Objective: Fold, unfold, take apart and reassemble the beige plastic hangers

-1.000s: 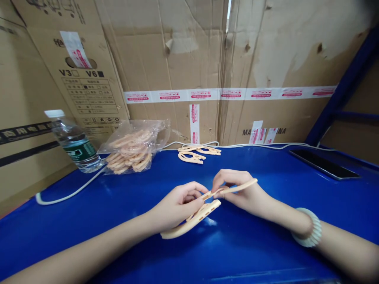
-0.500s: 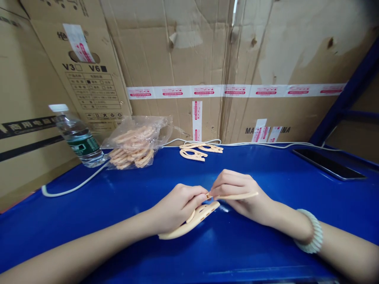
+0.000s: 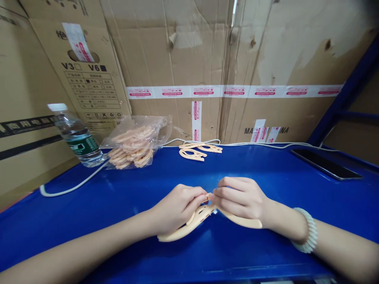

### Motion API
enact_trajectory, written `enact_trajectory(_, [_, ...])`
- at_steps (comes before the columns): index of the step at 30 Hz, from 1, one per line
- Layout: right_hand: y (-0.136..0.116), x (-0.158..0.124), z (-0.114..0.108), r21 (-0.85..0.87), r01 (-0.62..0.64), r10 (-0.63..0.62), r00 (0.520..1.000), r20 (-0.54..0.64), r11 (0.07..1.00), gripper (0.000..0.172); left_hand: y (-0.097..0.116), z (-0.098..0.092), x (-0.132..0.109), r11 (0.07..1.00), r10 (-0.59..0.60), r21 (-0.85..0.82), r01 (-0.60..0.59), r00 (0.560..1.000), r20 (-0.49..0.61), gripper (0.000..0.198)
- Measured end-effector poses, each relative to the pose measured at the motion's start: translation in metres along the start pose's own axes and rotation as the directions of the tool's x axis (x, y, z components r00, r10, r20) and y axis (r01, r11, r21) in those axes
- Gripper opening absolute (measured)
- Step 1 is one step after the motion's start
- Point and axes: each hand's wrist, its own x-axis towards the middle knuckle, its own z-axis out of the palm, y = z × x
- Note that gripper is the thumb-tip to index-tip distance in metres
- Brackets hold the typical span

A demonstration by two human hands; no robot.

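Both my hands hold a peach-coloured plastic folding clothes hanger over the blue table. My left hand [image 3: 174, 209] is closed, thumb and fingers pinching near the hanger's middle, with the slotted left arm [image 3: 189, 228] of the hanger jutting out below it. My right hand [image 3: 241, 199] is closed at the middle too, fingertips almost meeting the left ones. Below its fingers the curved right arm [image 3: 245, 222] of the hanger slopes down to the right. The small part between the fingertips is mostly hidden.
Behind my hands lie a few similar hanger pieces [image 3: 197, 150]. A clear plastic bag [image 3: 133, 144] of more pieces and a water bottle [image 3: 78, 138] stand at the left. A phone [image 3: 325, 163] lies at the right. A white cable [image 3: 71, 189] runs along the table [image 3: 133, 256]; cardboard [image 3: 177, 59] stands behind.
My right hand has turned and the hanger's right arm has swung downward, from nearly level to sloping. The two arms now meet at the middle. My left hand has hardly moved.
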Motion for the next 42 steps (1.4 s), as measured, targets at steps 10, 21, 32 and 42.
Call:
enact_trajectory(10, [0.006, 0.009, -0.011, 0.252, -0.169, 0.19, 0.98, -0.063, 0.953, 0.024, -0.011, -0.003, 0.006, 0.851, -0.202, -0.487, 0.199, 0.978, 0.047, 0.039])
enact_trajectory(21, [0.08, -0.025, -0.029, 0.1, -0.962, 0.57, 0.231, 0.788, 0.253, 0.034, -0.018, -0.011, 0.019, 0.292, -0.536, -0.932, 0.216, 0.844, 0.027, 0.016])
enact_trajectory(32, [0.068, -0.016, -0.033, -0.089, -0.951, 0.561, 0.098, 0.822, 0.296, 0.082, -0.017, -0.015, 0.017, 0.207, -0.588, -0.96, 0.188, 0.808, 0.032, 0.029])
enact_trajectory(42, [0.015, 0.014, -0.022, 0.222, -0.505, 0.407, 0.836, 0.368, 0.834, 0.038, -0.009, -0.018, 0.023, 0.005, -0.709, -0.994, 0.112, 0.702, 0.076, 0.03])
